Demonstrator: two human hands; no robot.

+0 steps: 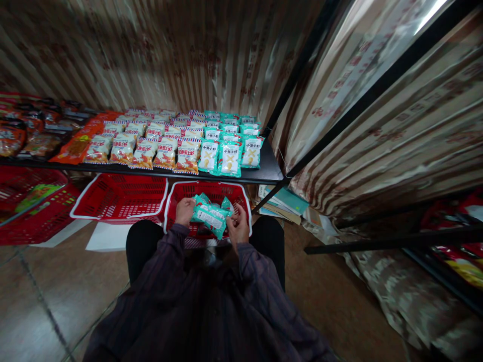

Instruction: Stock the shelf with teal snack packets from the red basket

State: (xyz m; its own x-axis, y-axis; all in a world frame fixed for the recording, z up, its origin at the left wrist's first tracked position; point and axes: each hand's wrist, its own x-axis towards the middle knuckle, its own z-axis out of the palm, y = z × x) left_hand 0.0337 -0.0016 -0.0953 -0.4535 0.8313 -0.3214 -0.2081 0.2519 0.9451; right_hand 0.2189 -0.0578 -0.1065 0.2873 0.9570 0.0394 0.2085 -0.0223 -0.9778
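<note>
Several teal snack bags (211, 217) are held over a red basket (247, 193) with a white rim, in front of my knees. My left hand (184, 211) pinches the bags at their left end. At the right end, my right hand (237, 226) has its fingers closed on a teal bag. One bag shows a white label facing up. How many bags are in the bundle is hard to make out. Above the basket, rows of matching teal snack bags (230, 157) stand at the right end of a black shelf (264, 173).
White-and-red snack bags (145, 151) and orange packets (83, 138) line the shelf to the left. Two more red baskets (121, 193) sit under it on the left. A black shelf post (279, 188) rises at the right, near stacked papers and books (289, 201). Striped curtains hang behind.
</note>
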